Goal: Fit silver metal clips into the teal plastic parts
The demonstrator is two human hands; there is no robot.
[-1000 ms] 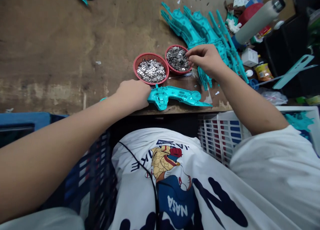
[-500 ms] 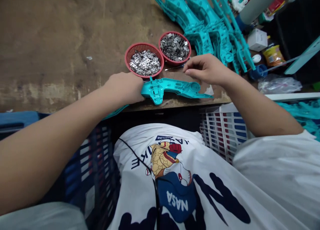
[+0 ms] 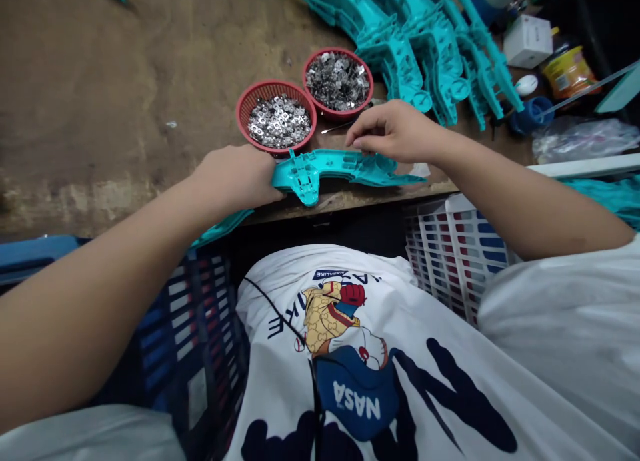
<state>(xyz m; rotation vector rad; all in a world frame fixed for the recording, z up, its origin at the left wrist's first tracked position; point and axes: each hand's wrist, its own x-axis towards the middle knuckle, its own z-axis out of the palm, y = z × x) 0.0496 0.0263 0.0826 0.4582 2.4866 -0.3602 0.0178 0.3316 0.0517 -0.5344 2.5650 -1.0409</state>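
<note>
My left hand (image 3: 237, 177) is closed round the left end of a teal plastic part (image 3: 306, 181), which lies along the table's near edge. Over the right half of this part hovers my right hand (image 3: 395, 133), its fingers curled and thumb near the fingertips; whether something small is between them is too small to tell. Behind the part stand two red baskets of small metal clips, one at the left (image 3: 276, 117) and one further back (image 3: 338, 83). A thin metal tool (image 3: 337, 127) lies between the baskets and my right hand.
Several more teal parts (image 3: 395, 41) lie at the back right, beside a white box (image 3: 529, 41), a yellow packet (image 3: 570, 71) and a blue cup (image 3: 533, 116). Plastic crates stand below the wooden table (image 3: 125, 101), a white one (image 3: 450, 247) at the right.
The view has shifted slightly. My right hand has moved a little left and down towards the teal part, now overlapping its top edge. My left hand keeps its grip.
</note>
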